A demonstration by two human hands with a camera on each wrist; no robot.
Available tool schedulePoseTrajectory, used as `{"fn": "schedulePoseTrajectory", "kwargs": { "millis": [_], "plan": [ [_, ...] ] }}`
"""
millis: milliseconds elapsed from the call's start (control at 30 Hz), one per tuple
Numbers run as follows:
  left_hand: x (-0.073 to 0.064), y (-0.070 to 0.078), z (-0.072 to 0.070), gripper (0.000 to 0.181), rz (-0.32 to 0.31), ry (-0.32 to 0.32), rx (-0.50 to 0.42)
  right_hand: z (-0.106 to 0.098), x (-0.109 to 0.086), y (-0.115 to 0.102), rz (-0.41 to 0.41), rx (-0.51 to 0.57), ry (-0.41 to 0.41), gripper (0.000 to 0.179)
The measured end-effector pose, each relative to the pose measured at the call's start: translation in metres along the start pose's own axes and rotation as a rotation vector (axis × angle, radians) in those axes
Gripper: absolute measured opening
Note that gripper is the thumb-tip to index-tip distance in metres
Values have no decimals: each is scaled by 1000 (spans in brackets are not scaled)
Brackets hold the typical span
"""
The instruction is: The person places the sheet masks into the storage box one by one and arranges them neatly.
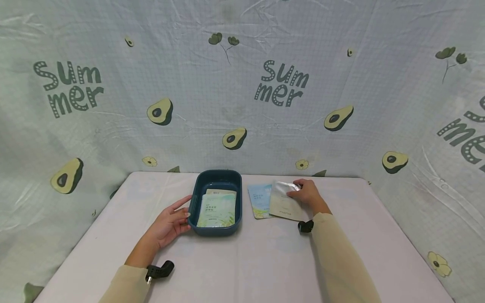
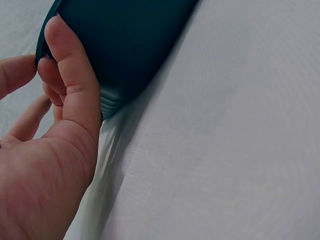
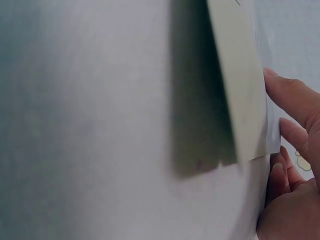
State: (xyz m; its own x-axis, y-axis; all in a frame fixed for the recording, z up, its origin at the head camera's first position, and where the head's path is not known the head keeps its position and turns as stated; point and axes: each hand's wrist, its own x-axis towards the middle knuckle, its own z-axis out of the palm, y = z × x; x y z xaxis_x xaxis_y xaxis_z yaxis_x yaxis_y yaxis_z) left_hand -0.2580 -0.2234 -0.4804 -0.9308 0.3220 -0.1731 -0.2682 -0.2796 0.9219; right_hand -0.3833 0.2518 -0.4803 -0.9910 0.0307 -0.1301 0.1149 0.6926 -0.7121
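A dark blue plastic bin (image 1: 219, 231) stands on the table, with a pale green sheet mask packet (image 1: 216, 210) on top of a beige packet (image 1: 221, 191) inside it. My left hand (image 1: 170, 225) rests its fingertips and thumb against the bin's left side; in the left wrist view, fingers (image 2: 75, 75) touch the bin's rim (image 2: 46, 30). To the right of the bin, my right hand (image 1: 307, 193) pinches a beige-and-silver sheet mask packet (image 1: 284, 204) near its upper right corner. That packet, partly raised in the right wrist view (image 3: 242, 90), overlaps a light blue packet (image 1: 259, 200).
The table (image 1: 242, 269) has a pale cloth over it. Behind it hangs a pale curtain (image 1: 197, 75) printed with avocados and lettering, close to the table's back edge. A black wrist camera (image 1: 161, 269) sits on the left wrist, another camera (image 1: 305, 226) on the right.
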Motion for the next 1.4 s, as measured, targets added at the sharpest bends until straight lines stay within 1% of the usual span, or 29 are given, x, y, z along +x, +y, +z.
{"fn": "schedulePoseTrajectory", "kwargs": {
  "millis": [200, 500, 767, 933, 1067, 1233, 1400],
  "plan": [
    [-1, 0, 0, 71, -3, 3, 4, 0, 0, 0, -10, 3, 11, 62],
    [0, 0, 1, 70, -8, 8, 2, -2, 0, 0, 0, -5, 19, 59],
    [0, 0, 1, 70, -4, 15, 14, 0, 6, 6, -14, -17, 13, 57],
    [0, 1, 1, 70, -3, 19, 19, 1, 9, 6, 9, 2, 25, 55],
    [0, 1, 0, 70, -6, 12, 18, 1, 10, 6, 10, 3, 26, 54],
    [-1, 1, 1, 71, -2, 4, 9, 0, 8, 7, 2, -1, 16, 56],
    [-1, 0, 0, 71, 3, -1, 6, 1, 4, 7, 19, 14, 7, 57]
  ]
}}
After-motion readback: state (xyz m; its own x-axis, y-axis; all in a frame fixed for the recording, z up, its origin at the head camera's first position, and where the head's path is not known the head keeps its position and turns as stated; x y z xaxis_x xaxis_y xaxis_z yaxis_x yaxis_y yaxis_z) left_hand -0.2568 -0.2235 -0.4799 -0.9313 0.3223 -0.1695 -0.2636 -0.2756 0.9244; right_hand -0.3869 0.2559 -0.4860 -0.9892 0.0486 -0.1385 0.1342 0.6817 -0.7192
